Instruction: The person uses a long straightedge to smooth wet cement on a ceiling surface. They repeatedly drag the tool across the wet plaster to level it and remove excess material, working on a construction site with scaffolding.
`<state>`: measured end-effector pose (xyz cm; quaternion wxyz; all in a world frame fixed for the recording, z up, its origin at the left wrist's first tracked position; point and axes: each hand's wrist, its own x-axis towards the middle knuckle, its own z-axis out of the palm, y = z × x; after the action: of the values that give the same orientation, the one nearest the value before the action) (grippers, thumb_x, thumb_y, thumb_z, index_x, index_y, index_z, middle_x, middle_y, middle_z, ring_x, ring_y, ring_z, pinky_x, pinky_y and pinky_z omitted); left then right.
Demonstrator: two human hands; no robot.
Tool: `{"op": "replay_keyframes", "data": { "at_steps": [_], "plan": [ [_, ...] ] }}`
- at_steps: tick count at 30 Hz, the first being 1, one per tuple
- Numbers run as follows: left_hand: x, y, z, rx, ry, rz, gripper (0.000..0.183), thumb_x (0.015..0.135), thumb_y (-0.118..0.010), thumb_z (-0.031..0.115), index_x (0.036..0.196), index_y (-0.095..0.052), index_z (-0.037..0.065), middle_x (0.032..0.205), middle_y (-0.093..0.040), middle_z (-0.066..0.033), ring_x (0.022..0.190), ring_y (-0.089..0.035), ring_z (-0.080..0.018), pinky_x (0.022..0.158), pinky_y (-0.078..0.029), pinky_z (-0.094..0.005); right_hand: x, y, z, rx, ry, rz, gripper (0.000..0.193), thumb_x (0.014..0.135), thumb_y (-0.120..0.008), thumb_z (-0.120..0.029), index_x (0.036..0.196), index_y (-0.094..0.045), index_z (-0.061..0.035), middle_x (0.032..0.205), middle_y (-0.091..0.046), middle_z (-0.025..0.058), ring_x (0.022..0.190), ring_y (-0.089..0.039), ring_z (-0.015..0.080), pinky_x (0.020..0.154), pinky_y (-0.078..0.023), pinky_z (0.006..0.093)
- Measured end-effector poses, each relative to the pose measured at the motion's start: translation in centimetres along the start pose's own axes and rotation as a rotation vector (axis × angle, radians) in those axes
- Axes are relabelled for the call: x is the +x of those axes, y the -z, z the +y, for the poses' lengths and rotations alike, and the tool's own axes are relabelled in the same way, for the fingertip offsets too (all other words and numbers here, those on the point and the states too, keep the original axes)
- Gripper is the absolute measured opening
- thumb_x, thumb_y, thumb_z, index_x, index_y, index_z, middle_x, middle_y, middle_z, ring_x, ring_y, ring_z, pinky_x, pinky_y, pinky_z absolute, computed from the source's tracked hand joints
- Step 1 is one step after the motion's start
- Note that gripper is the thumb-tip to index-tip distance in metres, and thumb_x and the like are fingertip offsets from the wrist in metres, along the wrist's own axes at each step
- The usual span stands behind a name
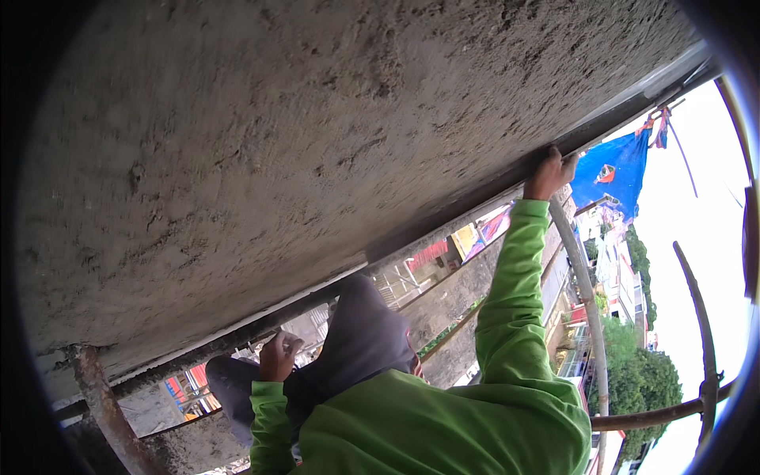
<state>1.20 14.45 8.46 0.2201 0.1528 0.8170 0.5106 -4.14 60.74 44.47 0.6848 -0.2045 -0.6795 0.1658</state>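
A rough grey cement wall (261,158) fills the upper left of the head view. Along its lower edge runs a long, dark, straight bar (609,120). Up at the right, my right hand (549,176) has its fingers curled over this bar, the arm stretched out in a green sleeve. My left hand (280,356) is lower, beside my bent knee (368,317) and near the wall's bottom edge. Its fingers are curled closed, and whatever may be in them is hidden.
A rusty pole (107,412) meets the wall at lower left. Wooden poles (584,285) and a crossbar (649,418) stand at right. Planks (447,305) lie below me, with gaps showing the ground far down. A blue tarp (613,174) hangs beyond my right hand.
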Motion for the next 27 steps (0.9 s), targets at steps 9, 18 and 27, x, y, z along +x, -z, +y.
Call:
{"op": "replay_keyframes", "data": {
  "at_steps": [9,18,27],
  "plan": [
    [0.0,2.2,-1.1,0.079,-0.032,0.047,0.018,0.076,-0.059,0.021,0.079,-0.055,0.003,0.068,-0.060,-0.0090,0.061,-0.058,-0.0181,0.055,-0.043,-0.0296,-8.8,-0.2,-3.3,-0.137,0.086,0.006,0.045,0.075,-0.050,-0.008,0.112,-0.040,0.0158,0.118,-0.043,0.0277,0.114,-0.039,0.0321,0.097,-0.026,0.0333],
    [-0.6,2.3,-1.7,0.167,0.001,0.011,0.027,0.075,-0.057,0.034,0.081,-0.057,0.008,0.078,-0.062,-0.0097,0.074,-0.058,-0.0316,0.065,-0.044,-0.0403,-19.7,0.5,-10.5,0.157,-0.183,-0.119,0.046,0.071,-0.049,0.002,0.115,-0.038,0.0111,0.115,-0.040,0.0225,0.101,-0.045,0.0333,0.088,-0.034,0.0329],
    [0.7,-2.6,4.8,0.051,-0.132,-0.112,0.021,0.074,-0.062,0.031,0.073,-0.058,0.010,0.060,-0.059,-0.0017,0.055,-0.058,-0.0192,0.064,-0.040,-0.0373,-26.6,2.2,-11.6,0.103,-0.023,-0.327,0.049,0.074,-0.055,-0.008,0.116,-0.038,0.0084,0.117,-0.037,0.0261,0.111,-0.036,0.0392,0.093,-0.029,0.0388]
  ]
}}
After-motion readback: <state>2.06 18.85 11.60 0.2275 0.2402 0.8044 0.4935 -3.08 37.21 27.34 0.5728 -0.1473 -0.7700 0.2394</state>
